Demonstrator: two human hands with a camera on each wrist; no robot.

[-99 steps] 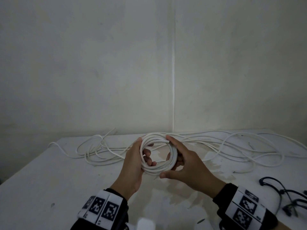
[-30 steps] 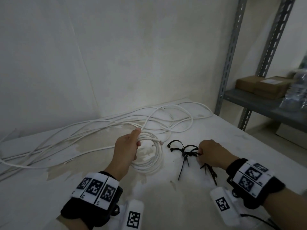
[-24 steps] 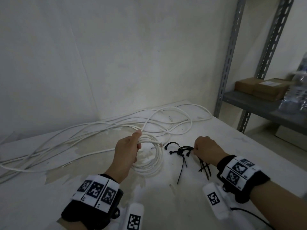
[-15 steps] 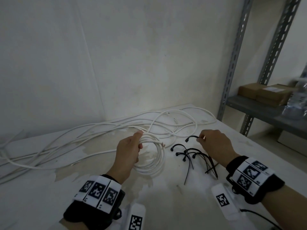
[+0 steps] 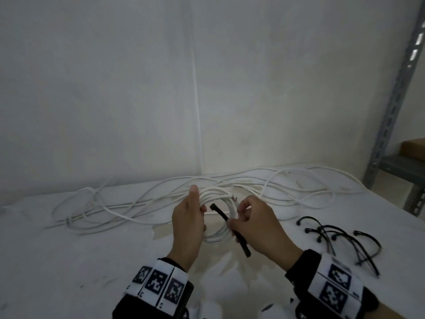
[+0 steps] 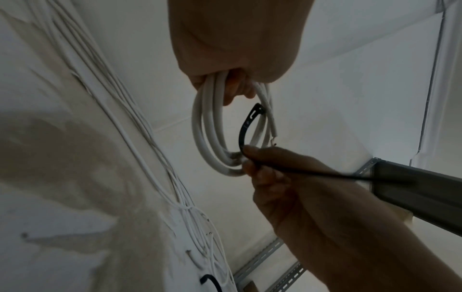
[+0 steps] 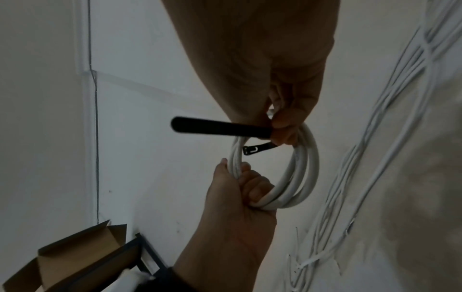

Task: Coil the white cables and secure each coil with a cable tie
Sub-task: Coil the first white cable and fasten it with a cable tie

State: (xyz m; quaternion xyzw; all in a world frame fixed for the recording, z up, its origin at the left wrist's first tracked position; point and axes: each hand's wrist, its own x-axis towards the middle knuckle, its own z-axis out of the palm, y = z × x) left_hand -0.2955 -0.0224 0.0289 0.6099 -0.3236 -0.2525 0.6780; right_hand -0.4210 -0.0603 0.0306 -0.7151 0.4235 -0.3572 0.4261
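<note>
My left hand point(image 5: 192, 215) grips the left side of a white cable coil point(image 5: 220, 199), held up above the white table point(image 5: 69, 261); the coil point(image 6: 210, 138) hangs from its curled fingers in the left wrist view. My right hand point(image 5: 250, 223) pinches a black cable tie point(image 5: 227, 227) at the coil's right side. The tie's head end point(image 6: 256, 112) pokes through the coil's opening, its tail point(image 7: 212, 127) sticks out behind the hand. The coil point(image 7: 300, 177) also shows in the right wrist view, with the left hand point(image 7: 240, 187) around it.
Loose white cables point(image 5: 115, 203) sprawl across the back of the table along the wall. Several spare black cable ties point(image 5: 340, 238) lie at the right. A grey metal shelf upright point(image 5: 391, 111) and a cardboard box point(image 5: 414, 148) stand at the far right.
My right hand picked one black tie from the pile and carried it left to the coil. The left hand kept its grip on the coil. The view swung back left.
</note>
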